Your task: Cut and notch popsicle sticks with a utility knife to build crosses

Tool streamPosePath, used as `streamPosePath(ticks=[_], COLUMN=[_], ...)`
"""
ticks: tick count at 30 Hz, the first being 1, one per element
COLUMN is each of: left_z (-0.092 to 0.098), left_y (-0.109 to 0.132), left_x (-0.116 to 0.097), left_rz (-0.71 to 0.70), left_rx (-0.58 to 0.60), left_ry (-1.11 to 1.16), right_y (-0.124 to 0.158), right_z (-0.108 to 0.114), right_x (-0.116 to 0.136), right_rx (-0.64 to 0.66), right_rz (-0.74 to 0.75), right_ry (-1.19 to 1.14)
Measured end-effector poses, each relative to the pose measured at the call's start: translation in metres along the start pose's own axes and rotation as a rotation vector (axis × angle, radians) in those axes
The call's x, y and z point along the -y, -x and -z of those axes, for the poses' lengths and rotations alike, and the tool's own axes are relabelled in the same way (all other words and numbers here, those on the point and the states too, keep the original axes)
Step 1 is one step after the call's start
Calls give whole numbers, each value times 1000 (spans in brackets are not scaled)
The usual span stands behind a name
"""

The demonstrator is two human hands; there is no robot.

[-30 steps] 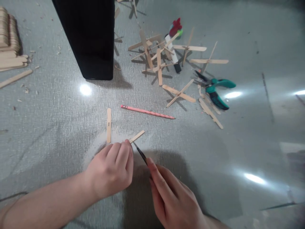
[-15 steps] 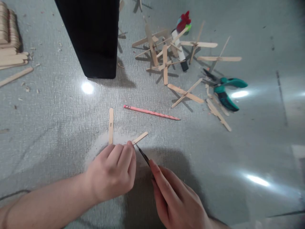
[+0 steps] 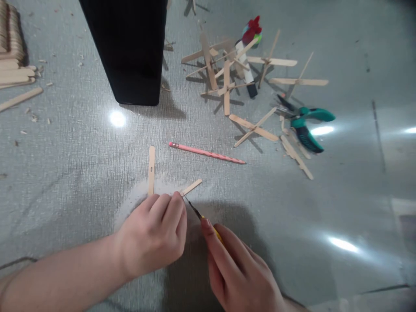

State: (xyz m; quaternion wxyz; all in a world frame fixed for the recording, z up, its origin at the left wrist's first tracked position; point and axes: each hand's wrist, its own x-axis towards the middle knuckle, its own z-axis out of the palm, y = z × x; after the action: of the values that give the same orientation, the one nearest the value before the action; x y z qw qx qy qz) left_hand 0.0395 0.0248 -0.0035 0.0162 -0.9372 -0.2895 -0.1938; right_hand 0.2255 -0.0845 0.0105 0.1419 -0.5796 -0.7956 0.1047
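My left hand is closed and pressed down on a wooden craft stick, whose free end sticks out to the right of the fingers. A second craft stick, with a small dark slot in it, lies upright in the view; its lower end is at or under my left knuckles. In my right hand is a craft knife with a yellow handle, mostly hidden by the fingers. Its thin tip meets the held stick close to my left fingertips. A pink pencil lies just beyond both hands.
A black slab-like object juts in from the top. Crossed craft sticks and a white tube lie at upper right, near green-handled pliers. Stacked sticks stand at far left, with shavings about.
My right hand has shifted and turned slightly, so the knife's yellow handle now shows. The left hand keeps its hold on the stick. The view has moved a little.
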Motion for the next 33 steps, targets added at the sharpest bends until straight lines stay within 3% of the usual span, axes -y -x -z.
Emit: streamPosePath(ticks=[33], left_z=[3], left_y=[-8], left_x=[3], left_rz=[102], left_rx=[-10], left_ry=[139], right_y=[-4], right_z=[-1], right_x=[-3], right_rx=[8], right_rz=[-36], right_ry=[-138])
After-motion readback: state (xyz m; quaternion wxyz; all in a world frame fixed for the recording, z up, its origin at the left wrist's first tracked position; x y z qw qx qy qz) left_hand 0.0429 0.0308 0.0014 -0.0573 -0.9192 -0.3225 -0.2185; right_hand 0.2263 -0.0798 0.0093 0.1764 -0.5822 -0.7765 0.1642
